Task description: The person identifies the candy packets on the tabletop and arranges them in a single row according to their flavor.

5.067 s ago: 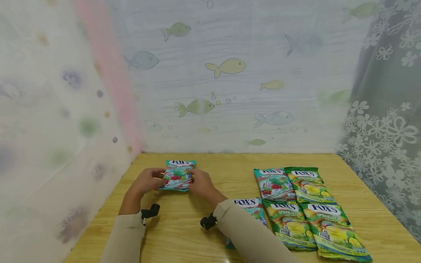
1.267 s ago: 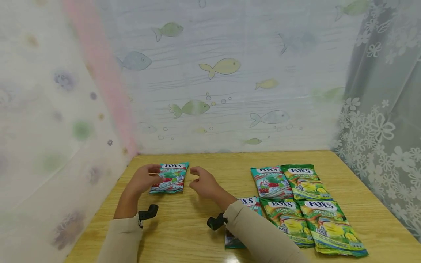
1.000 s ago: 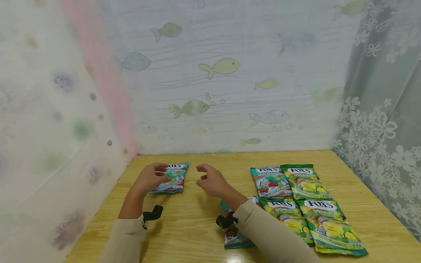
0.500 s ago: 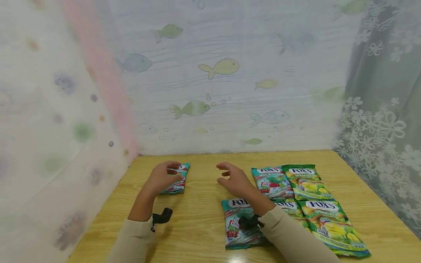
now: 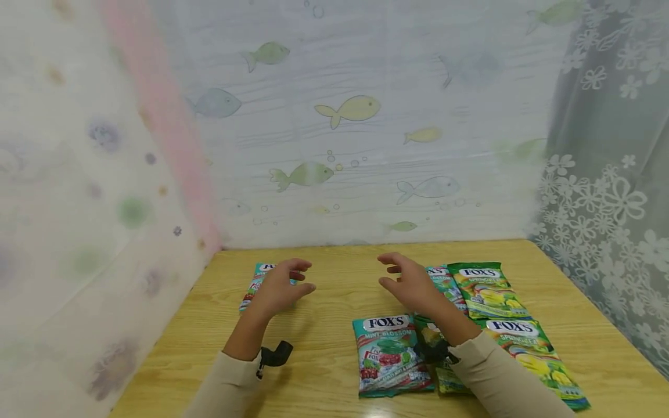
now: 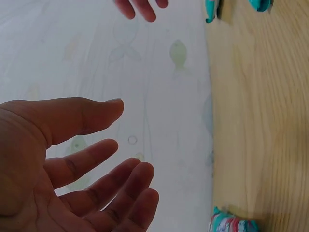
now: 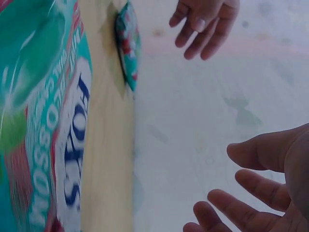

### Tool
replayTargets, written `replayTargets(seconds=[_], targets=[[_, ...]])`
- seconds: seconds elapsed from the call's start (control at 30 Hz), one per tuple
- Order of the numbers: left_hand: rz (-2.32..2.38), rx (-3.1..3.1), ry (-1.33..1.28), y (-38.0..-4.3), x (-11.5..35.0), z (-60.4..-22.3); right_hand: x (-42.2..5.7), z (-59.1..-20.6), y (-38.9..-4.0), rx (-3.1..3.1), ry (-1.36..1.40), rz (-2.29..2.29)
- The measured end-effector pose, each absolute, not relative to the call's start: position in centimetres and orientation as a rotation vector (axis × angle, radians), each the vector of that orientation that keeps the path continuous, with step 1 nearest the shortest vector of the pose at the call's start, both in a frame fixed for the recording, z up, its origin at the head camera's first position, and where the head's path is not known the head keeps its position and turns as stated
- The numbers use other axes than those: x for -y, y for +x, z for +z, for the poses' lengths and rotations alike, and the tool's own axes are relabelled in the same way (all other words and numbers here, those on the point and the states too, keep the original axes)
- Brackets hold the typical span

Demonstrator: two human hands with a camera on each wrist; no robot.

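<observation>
My left hand [image 5: 279, 287] is held above the table in the head view, fingers relaxed and holding nothing. Behind it, partly covered, lies a teal Mint Blossom candy bag [image 5: 256, 284]. My right hand [image 5: 413, 284] hovers above the bags on the right, also without a hold, its fingers gently bent. It hides part of a second teal candy bag [image 5: 449, 287]. Below, a third teal candy bag [image 5: 389, 354] lies flat, near the right wrist. In the left wrist view the thumb and fingers of the left hand [image 6: 87, 169] are spread apart; the right wrist view gives the right hand [image 7: 260, 188] likewise.
Green Springtea candy bags lie at the right: one at the back [image 5: 486, 290], one in front [image 5: 528, 354], and one [image 5: 449, 377] partly under the right forearm. The wooden table [image 5: 324, 371] meets a fish-patterned wall [image 5: 355, 174] behind. A floral curtain hangs at right.
Earlier both hands held the left teal bag's sides. They have let go, and the bag lies further left, tilted. Both hands have since moved right, the right hand further, now over the right-hand bags.
</observation>
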State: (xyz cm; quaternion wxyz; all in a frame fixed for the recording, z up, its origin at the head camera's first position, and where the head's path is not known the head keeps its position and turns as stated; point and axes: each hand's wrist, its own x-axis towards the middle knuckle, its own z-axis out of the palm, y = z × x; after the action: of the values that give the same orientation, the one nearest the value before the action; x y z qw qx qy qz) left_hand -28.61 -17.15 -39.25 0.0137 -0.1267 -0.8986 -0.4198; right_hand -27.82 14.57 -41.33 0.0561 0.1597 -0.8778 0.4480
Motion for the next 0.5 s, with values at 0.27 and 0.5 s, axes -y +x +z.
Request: replayTargets(seconds=[0.27, 0.5], targets=[[-1.295, 2.811, -0.445, -28.6, 14.4, -39.9, -18.1, -40.8, -27.5, 2.688, 0.401, 1.307], [-1.362, 2.787, -0.548, -28.6, 12.3, -39.8, -20.2, -39.8, -27.0, 2.7, 0.352, 1.321]])
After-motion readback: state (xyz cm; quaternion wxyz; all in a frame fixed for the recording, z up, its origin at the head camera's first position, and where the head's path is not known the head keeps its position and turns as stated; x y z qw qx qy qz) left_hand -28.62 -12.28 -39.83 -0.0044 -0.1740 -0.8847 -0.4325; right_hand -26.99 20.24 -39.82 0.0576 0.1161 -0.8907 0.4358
